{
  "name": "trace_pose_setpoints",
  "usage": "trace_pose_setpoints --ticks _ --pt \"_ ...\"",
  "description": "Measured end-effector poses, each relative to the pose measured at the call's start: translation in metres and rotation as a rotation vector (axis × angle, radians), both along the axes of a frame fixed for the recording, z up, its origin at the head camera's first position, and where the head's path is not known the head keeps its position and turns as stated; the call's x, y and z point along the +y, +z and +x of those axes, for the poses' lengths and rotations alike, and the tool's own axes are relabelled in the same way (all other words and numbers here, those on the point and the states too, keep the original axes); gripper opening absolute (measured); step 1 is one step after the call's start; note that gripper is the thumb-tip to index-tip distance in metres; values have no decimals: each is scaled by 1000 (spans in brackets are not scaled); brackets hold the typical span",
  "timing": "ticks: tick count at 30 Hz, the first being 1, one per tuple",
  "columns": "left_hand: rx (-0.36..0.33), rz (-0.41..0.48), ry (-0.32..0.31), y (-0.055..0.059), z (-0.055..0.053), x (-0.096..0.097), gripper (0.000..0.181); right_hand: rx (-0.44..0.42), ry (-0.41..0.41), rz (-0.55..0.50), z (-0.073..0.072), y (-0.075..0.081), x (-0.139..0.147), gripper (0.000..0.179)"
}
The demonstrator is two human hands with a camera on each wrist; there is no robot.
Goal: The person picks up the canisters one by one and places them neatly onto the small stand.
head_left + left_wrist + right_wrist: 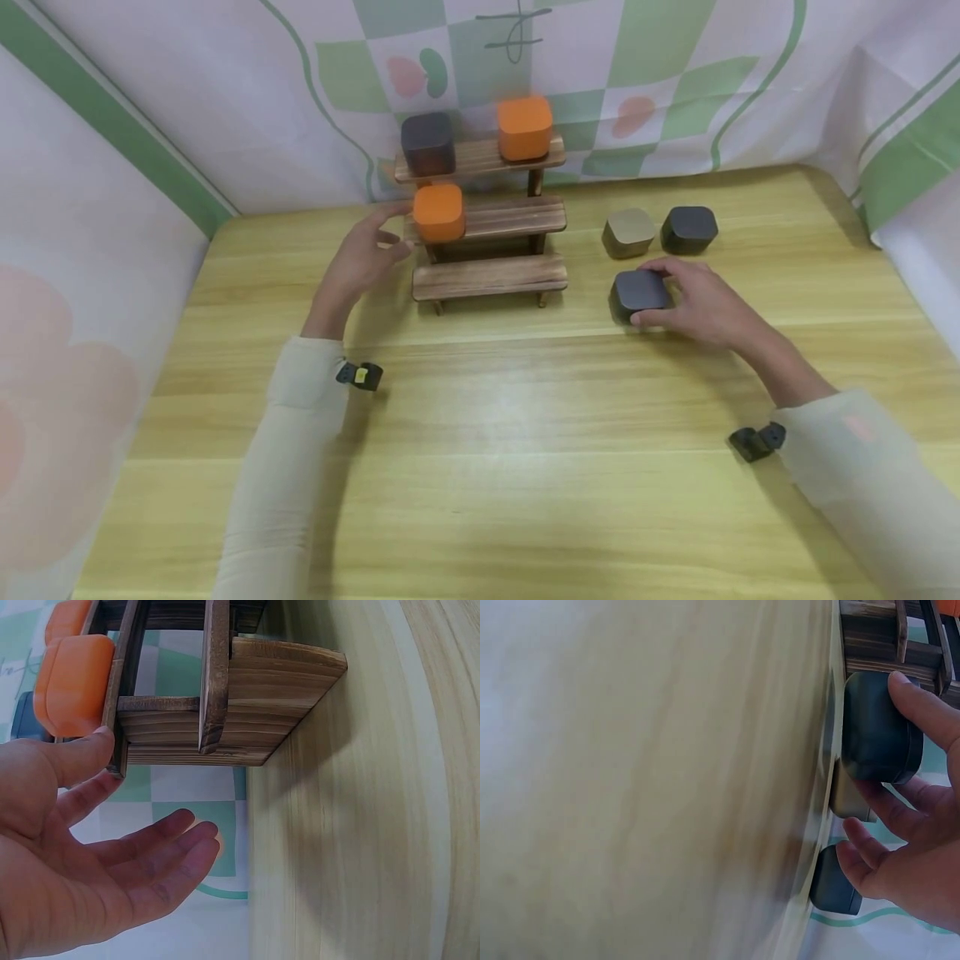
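Observation:
A three-tier wooden shelf stand [491, 277] stands at the back of the table. On its middle tier, at the left end, sits an orange rounded box [438, 213]. Right beside that box is my left hand [363, 254], fingers spread loosely; in the left wrist view its thumb tip lies by the box's lower edge and the tier's end. My right hand [701, 302] holds a dark grey rounded box [642, 292] between thumb and fingers, right of the stand. The right wrist view shows this dark box [877, 727] close to the tabletop; whether it touches cannot be told.
The top tier bears a black box [428, 143] at left and another orange box [525, 128] at right. Behind the held box, a gold box [628, 232] and a black box [689, 229] rest on the wooden table [487, 467]. A patterned curtain [570, 50] hangs behind.

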State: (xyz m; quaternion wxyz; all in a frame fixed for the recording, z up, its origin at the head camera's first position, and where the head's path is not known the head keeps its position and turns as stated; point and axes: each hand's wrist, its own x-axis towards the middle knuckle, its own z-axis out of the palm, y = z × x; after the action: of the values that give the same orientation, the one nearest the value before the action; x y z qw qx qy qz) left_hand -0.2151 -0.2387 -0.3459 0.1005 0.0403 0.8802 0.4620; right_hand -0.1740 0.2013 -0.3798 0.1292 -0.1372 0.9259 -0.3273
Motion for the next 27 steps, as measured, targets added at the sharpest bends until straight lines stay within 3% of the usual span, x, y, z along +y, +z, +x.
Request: trace_pose_setpoints --ticks 27 --pt "16 -15 -13 -1 -1 -1 58 28 -23 -41 4 19 -19 74"
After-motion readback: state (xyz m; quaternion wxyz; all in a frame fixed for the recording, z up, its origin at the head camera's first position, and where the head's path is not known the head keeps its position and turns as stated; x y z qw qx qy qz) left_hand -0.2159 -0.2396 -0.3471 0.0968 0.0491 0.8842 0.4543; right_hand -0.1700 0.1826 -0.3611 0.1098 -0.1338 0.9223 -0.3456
